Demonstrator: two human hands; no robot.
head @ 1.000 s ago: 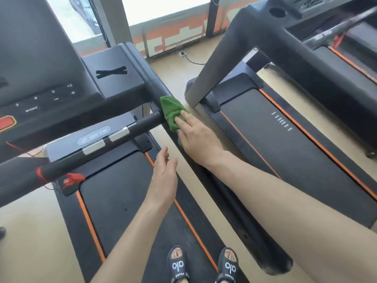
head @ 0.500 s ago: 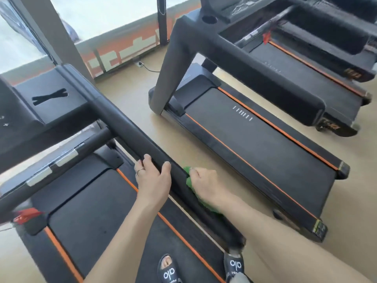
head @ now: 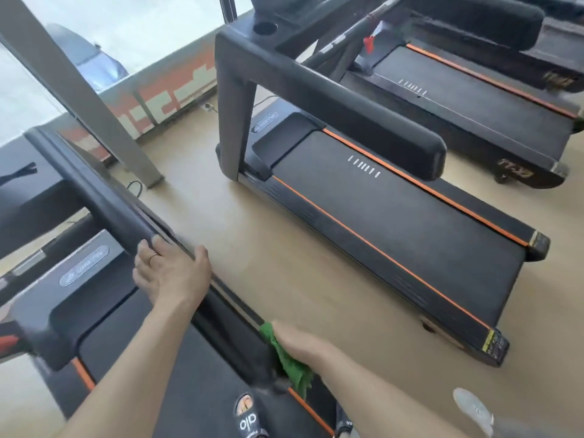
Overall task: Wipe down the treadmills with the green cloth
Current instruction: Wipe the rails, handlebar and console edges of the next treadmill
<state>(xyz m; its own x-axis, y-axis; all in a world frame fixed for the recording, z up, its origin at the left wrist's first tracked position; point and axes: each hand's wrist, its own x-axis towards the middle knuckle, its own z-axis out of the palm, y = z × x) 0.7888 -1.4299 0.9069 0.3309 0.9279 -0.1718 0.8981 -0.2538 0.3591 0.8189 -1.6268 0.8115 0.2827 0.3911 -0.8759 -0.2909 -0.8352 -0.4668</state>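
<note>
The left hand (head: 172,273) grips the treadmill handrail (head: 104,200), fingers curled over it. Nearer its end, the right hand (head: 303,347) presses the green cloth (head: 292,369) against it; finger pose hidden.

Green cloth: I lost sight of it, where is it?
Head view, lower middle: the crumpled green cloth sits under the right hand, against the near end of the closest treadmill's black handrail.

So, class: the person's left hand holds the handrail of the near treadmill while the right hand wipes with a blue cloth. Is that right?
Not quite. The head view shows the cloth is green, not blue. The left hand does hold the handrail, and the right hand wipes with it.
</note>
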